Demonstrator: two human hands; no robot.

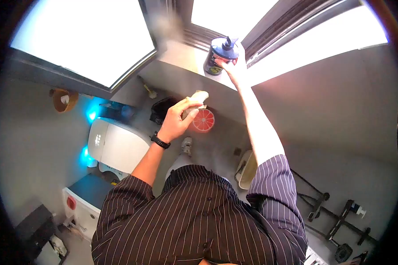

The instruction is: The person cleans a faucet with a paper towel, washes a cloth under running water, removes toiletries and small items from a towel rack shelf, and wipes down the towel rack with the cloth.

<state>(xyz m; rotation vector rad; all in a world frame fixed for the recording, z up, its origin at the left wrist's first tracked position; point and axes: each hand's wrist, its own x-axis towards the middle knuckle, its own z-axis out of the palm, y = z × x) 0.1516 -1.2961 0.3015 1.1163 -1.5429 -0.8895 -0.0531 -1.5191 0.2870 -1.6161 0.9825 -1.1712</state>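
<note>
My right hand (230,70) is at a dark pump bottle (214,59) with a bluish top, its fingers closed against the bottle's side. The bottle stands on the pale window sill (183,56). Lower and to the left, my left hand (180,118), with a black watch on the wrist, pinches a crumpled pale yellowish cloth or tissue (200,97). Just beyond the fingertips, down on the floor, shows a round red citrus-slice mat (203,120).
An open window sash (135,73) juts in at the upper left. Below it are a white toilet (119,145) and a black bag (162,109). A pale bin (247,171) stands right of my foot, and a black metal frame (338,221) is at the lower right.
</note>
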